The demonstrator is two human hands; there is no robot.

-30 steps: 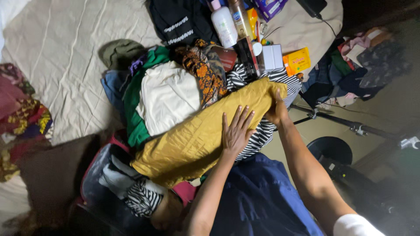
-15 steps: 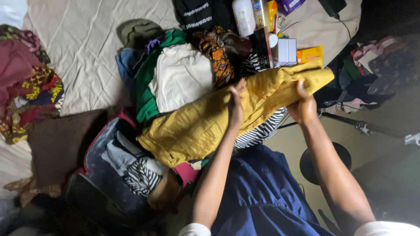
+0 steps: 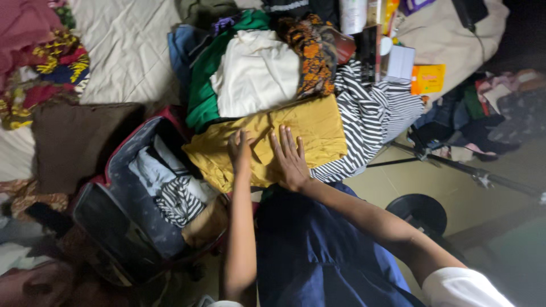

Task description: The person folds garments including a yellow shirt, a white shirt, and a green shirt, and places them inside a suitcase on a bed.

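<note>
Head view: hands flat on folded mustard cloth

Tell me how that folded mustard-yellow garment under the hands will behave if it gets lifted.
The yellow garment is creased, thin-looking cloth, so it will likely flop and unfold unless supported underneath. It probably weighs little. Both the left hand and right hand press flat on it, suggesting it springs up otherwise.

A bed with a pale sheet fills the top. Right of the bed, the tan floor is dim.
</note>
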